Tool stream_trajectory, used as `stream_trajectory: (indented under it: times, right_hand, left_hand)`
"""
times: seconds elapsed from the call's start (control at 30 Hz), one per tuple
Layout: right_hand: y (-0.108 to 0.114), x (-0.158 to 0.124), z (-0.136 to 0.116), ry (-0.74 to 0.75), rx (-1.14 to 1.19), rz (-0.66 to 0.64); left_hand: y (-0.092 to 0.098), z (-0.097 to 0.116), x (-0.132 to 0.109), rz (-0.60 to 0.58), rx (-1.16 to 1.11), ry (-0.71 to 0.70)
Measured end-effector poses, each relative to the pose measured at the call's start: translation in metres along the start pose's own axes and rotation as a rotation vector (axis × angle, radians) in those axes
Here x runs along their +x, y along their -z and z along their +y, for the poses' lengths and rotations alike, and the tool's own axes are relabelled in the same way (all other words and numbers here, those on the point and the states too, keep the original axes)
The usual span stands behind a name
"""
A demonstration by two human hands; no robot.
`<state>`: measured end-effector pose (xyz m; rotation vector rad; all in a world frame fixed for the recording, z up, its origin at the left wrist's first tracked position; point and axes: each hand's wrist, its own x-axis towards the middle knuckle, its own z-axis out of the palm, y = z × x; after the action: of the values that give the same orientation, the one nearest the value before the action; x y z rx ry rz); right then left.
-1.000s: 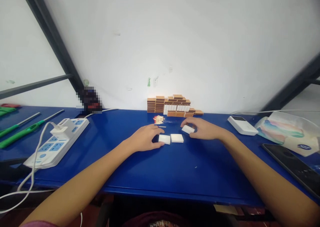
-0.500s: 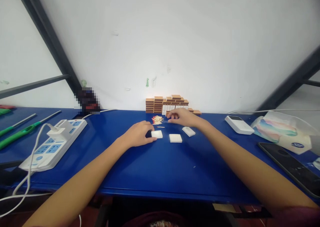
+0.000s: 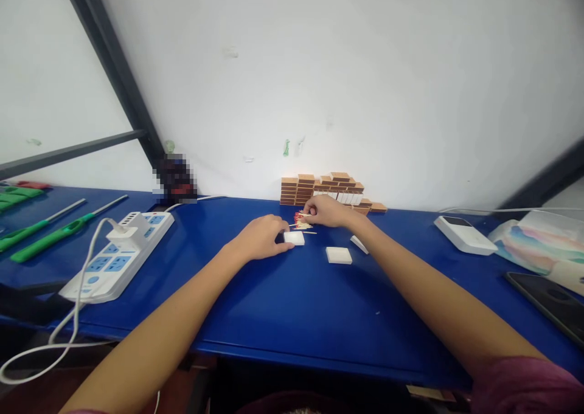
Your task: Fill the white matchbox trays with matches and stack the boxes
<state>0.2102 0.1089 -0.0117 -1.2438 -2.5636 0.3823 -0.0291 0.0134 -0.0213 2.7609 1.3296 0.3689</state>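
My left hand (image 3: pixel 263 238) curls its thumb and fingers around a small white matchbox tray (image 3: pixel 294 238) lying on the blue table. Over the pile of red-tipped matches (image 3: pixel 301 224), my right hand (image 3: pixel 325 211) is closed in a pinch, with pale match sticks at its fingertips; how many it grips is hidden. A few loose matches (image 3: pixel 310 232) lie just behind the held tray. Nearer to me, a second white tray (image 3: pixel 339 255) rests flat. Another white piece (image 3: pixel 359 244) is partly covered by my right forearm.
Stacked brown matchboxes (image 3: pixel 296 190) stand against the wall behind my right hand. A white power strip (image 3: pixel 121 259) with cables and green long-necked lighters (image 3: pixel 55 239) lie at left. At right are a white device (image 3: pixel 465 234), a phone (image 3: pixel 547 307) and a soft colourful pack (image 3: pixel 524 238).
My right hand has moved left and down onto the match pile, its fingers closing there. My left hand still holds the tray, now nearer the matches. The whole view has shifted.
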Motion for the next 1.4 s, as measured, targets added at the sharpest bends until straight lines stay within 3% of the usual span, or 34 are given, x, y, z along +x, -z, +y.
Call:
stream_trajectory:
  times: [0.13,0.4,0.83,1.13,1.4]
  right_hand:
    - [0.003,-0.001,0.001,0.022,-0.016,-0.025]
    - [0.005,-0.005,0.001,0.011,-0.034,-0.058]
    - [0.001,-0.013,0.003,-0.042,-0.029,-0.137]
    - [-0.002,-0.016,0.000,-0.076,-0.090,-0.116]
    - [-0.003,-0.016,0.000,-0.016,-0.141,-0.081]
  left_hand:
    - [0.002,-0.008,0.000,0.009,0.017,0.037]
    - [-0.002,0.003,0.001,0.006,0.000,-0.008]
    - [0.001,0.005,0.001,-0.002,0.006,-0.013]
    - [0.000,0.004,0.000,0.001,0.019,-0.005]
    - [0.000,0.004,0.000,0.006,0.011,-0.012]
